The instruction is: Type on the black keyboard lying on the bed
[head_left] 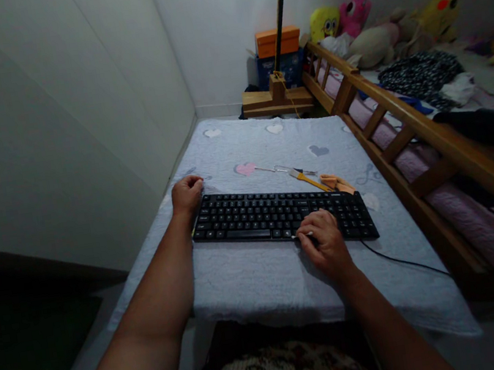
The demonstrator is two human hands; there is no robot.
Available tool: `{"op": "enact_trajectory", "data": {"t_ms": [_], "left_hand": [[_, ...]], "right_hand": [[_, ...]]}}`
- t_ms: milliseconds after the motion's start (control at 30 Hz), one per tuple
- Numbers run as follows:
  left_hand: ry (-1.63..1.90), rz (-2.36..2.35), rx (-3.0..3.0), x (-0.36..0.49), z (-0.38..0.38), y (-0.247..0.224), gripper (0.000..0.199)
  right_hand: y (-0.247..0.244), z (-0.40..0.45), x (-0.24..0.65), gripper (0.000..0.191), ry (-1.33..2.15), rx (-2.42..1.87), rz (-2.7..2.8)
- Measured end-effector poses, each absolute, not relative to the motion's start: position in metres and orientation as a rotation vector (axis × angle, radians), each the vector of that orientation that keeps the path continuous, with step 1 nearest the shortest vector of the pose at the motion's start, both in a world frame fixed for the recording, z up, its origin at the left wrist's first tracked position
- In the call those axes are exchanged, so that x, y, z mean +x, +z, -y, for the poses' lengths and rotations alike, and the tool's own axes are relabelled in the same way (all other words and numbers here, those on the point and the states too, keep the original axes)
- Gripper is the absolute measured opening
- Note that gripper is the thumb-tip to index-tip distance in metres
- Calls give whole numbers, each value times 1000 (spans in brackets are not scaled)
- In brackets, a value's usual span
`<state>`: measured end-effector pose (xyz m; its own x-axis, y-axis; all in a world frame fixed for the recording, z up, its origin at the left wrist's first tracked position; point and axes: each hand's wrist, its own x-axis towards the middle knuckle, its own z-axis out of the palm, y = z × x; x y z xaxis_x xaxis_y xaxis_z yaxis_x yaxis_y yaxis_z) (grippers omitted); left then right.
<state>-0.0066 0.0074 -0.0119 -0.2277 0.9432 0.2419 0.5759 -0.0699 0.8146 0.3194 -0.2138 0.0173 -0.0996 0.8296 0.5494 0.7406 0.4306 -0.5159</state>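
A black keyboard [251, 215] lies on the cloth-covered table, its cable leaving to the right. My left hand [187, 195] rests beside its far left corner, fingers curled; what they hold, if anything, is hidden. Over the lower right part of the keyboard is my right hand [322, 237], its thumb and finger pinched on a thin white cotton swab [303, 235] at the near edge. Behind the keyboard lie a yellow-handled brush [309, 180], a pair of tweezers [280, 169], another thin white stick [264, 169] and a folded orange cloth [337, 182].
The table [251, 277] has a pale cloth with hearts. A wooden bed rail [397, 107] runs along its right side, with plush toys beyond. At the back stand a wooden base [278, 97] with a dark pole and an orange box [277, 41]. A white wall is left.
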Motion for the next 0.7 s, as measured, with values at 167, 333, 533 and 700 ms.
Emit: {"op": "enact_trajectory", "data": {"t_ms": [167,333,533,700], "left_hand": [[1215,-1808,1632,-7,-6,-10,27],[1223,-1796,1620,-7,-7,-11,27],[1222,-1804,1609,-6,-6,-9,26],[1212,-1817,1603,-5,-6,-8,26]], "right_hand": [[17,213,319,13,135,-1347,1843],[17,211,319,14,104,-1360,1834],[14,210,319,13,72,-1387,1832],[13,209,320,13,61,-1391,1831]]}}
